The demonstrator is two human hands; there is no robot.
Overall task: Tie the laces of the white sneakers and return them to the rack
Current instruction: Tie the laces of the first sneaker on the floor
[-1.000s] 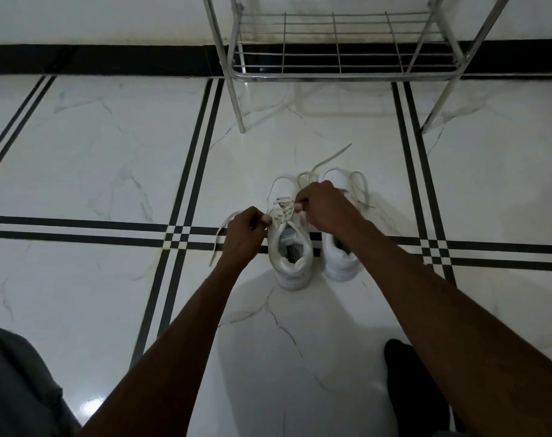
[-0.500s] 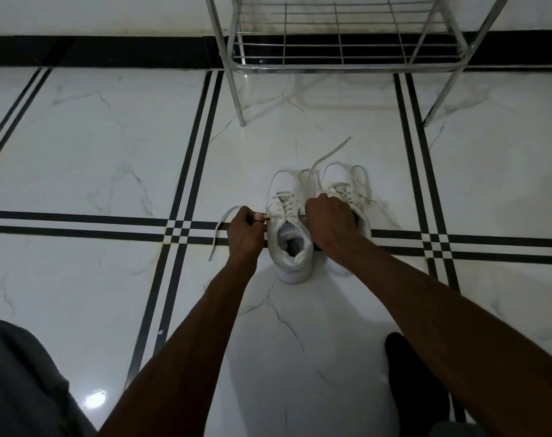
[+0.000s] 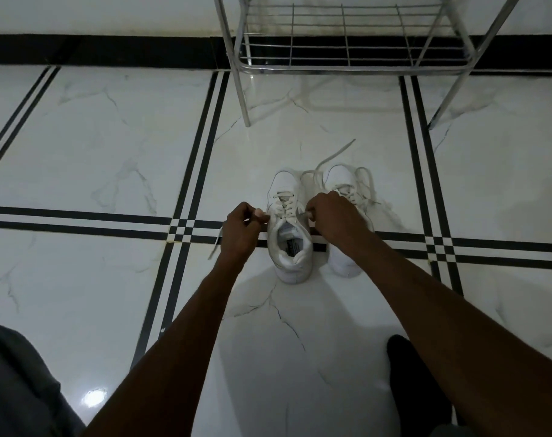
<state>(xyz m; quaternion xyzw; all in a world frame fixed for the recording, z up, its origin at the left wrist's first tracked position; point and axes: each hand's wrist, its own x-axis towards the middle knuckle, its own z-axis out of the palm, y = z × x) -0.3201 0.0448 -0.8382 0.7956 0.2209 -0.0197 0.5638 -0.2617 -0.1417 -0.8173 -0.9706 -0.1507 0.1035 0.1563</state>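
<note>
Two white sneakers stand side by side on the floor, toes pointing away from me. My left hand grips one lace end of the left sneaker at its left side; the lace tail hangs down to the floor. My right hand pinches the other lace end on that shoe's right side and covers the middle of the right sneaker. The right sneaker's laces lie loose on the floor around its toe.
A chrome wire shoe rack stands against the wall beyond the sneakers, its lowest shelf bare. The floor is glossy white marble with black stripes. My grey-clad knee is at lower left, a dark foot at lower right.
Both hands have drawn apart a little, pulling the left sneaker's lace ends out sideways. The view has tilted down slightly; the sneakers stay in place.
</note>
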